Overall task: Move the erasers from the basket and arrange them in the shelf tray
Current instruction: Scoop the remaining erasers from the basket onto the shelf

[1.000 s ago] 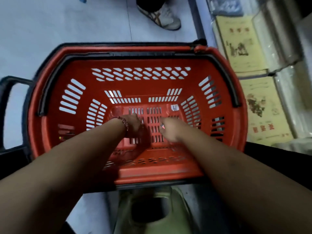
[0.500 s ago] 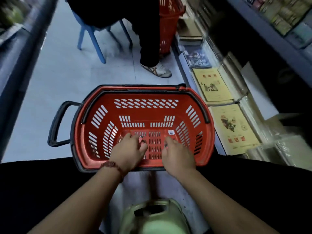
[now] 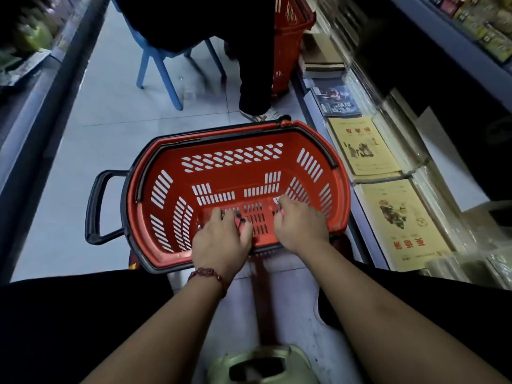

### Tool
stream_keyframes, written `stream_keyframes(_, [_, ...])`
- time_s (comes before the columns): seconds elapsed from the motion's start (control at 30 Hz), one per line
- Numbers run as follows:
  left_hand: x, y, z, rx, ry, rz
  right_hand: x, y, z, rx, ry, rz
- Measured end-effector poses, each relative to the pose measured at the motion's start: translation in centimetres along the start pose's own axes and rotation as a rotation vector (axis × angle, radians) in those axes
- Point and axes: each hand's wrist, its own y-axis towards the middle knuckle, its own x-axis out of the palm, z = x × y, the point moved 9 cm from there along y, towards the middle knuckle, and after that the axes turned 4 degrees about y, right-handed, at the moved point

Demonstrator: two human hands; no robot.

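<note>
In the red basket point(image 3: 238, 145) the left hand point(image 3: 221, 241) curls round what seem small pinkish erasers point(image 3: 240, 221); the right hand point(image 3: 300, 225) is curled too, hold unclear, nearer the shelf point(image 3: 371, 245) rightward.

Red basket point(image 3: 241, 176) on floor. Left hand point(image 3: 221, 239), 7 o'clock inside it, pinches pink erasers point(image 3: 240, 219); right hand point(image 3: 300, 225) at 5 o'clock, fingers curled, hold unclear.

Left hand point(image 3: 221, 242), right hand point(image 3: 300, 225) drawn back toward basket point(image 3: 235, 178) near rim (pinkish erasers point(image 3: 240, 221) pinched).
</note>
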Motion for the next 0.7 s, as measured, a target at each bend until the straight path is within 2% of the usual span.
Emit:
stream_keyframes(0.33, [0.3,7.6,0.4,0.034,0.017,-0.008,-0.3,6.4,0.2,0.0,0.007,0.04])
stream_keyframes(0.5, [0.6,9.3,0.6,0.042,-0.053,-0.072,-0.1,8.3,0.5,0.022,-0.028,-0.048])
stream_keyframes(0.6, [-0.5,9.3,1.8,0.142,-0.023,-0.135,-1.5,7.4,-0.4,-0.04,-0.021,-0.056])
stream_keyframes(0.7, [-3.7,8.6,4.6,0.263,0.035,-0.125,-4.4,5.4,-0.3,-0.06,0.019,-0.019])
